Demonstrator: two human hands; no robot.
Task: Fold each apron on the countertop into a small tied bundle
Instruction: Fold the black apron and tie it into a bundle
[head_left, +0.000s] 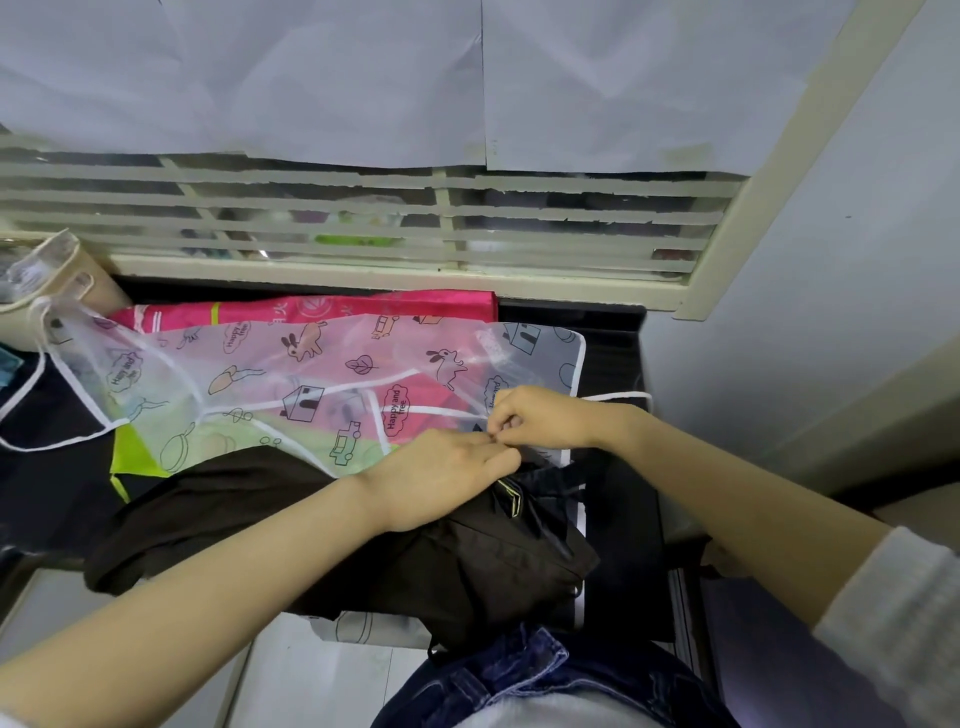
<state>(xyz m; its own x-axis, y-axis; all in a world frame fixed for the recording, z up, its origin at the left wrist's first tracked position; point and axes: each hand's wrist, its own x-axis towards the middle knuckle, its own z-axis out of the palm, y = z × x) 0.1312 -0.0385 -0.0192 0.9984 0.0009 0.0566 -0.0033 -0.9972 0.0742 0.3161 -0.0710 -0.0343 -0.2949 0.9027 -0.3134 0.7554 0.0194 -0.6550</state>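
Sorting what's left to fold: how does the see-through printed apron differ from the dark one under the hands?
The translucent apron lies spread out flat on the countertop; the dark apron is bunched into a lump at the near edge. The translucent apron shows cartoon prints and white trim; the dark apron is opaque. Both lie on the same countertop, the dark one overlapping the translucent one's near edge.

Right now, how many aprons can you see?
3: dark apron under the left hand, clear printed apron behind it, pink apron beneath that. Green fabric could be a fourth; others may be hidden.
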